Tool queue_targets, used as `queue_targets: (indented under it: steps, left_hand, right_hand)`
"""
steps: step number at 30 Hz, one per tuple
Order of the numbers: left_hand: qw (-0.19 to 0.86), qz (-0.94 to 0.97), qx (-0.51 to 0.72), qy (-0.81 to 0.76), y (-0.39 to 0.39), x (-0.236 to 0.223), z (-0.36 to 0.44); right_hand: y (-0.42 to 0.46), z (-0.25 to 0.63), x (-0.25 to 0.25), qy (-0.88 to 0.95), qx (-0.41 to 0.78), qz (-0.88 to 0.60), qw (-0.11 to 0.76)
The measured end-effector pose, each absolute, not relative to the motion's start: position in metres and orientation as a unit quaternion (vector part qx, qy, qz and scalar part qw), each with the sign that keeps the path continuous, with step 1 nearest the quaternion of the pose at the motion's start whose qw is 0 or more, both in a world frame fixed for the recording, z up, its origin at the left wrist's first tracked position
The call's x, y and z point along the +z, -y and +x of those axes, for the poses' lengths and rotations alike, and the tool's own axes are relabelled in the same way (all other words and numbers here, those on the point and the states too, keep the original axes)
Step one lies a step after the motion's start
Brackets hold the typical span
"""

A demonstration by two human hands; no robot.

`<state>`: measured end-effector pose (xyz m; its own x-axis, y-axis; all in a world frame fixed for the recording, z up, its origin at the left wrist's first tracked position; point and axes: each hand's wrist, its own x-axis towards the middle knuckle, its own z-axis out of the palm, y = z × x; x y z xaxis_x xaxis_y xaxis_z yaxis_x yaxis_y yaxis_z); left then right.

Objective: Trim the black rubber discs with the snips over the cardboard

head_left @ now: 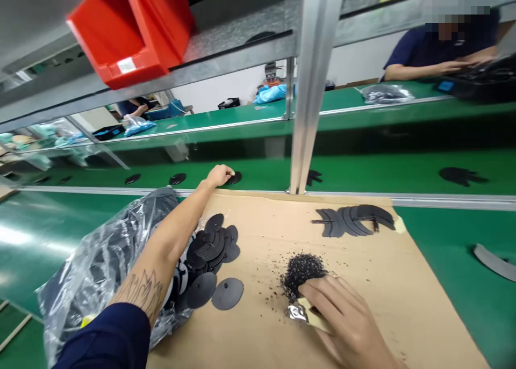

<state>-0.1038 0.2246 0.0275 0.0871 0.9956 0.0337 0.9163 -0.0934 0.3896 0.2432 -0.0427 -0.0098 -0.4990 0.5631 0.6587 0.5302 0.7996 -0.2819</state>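
My left hand [220,175] reaches across to the green belt, its fingers closed at the edge of a black disc [235,178]. My right hand [342,315] is low over the brown cardboard [274,337], fingers bent together at the edge of a pile of tiny black pieces [303,272]. What its fingertips hold is hidden. Beneath that palm shows a pale yellow piece [316,318], beside a shiny silver item [297,312]. Under my left forearm, several black discs [215,245] lie heaped at the mouth of a clear plastic bag [92,272].
Curved black strips [350,220] lie at the cardboard's back right. More dark parts [461,175] sit spaced along the green belt [262,167]. A metal post [310,89] rises behind the cardboard. Overhead is a red bin [133,36] on a shelf. A co-worker [439,52] sits opposite.
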Motion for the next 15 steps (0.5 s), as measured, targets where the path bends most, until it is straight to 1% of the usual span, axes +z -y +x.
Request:
queue_targets:
  steps: [3, 5, 11, 15]
  left_hand:
    - [0.156, 0.733, 0.117, -0.652, -0.238, 0.027, -0.096]
    - [0.172, 0.751, 0.124, -0.626, -0.248, 0.026, -0.078]
    - [0.292, 0.815, 0.2, -0.459, -0.264, -0.002, 0.035]
    - [0.354, 0.818, 0.225, -0.394, -0.269, -0.017, 0.09]
  right_hand:
    - [0.046, 0.243, -0.01, 0.866, 0.042, -0.334, 0.37]
    - [0.048, 0.242, -0.013, 0.866, 0.052, -0.345, 0.359]
    - [0.054, 0.242, -0.015, 0.874, 0.062, -0.354, 0.327]
    - [0.054, 0.246, -0.012, 0.87, 0.053, -0.368, 0.325]
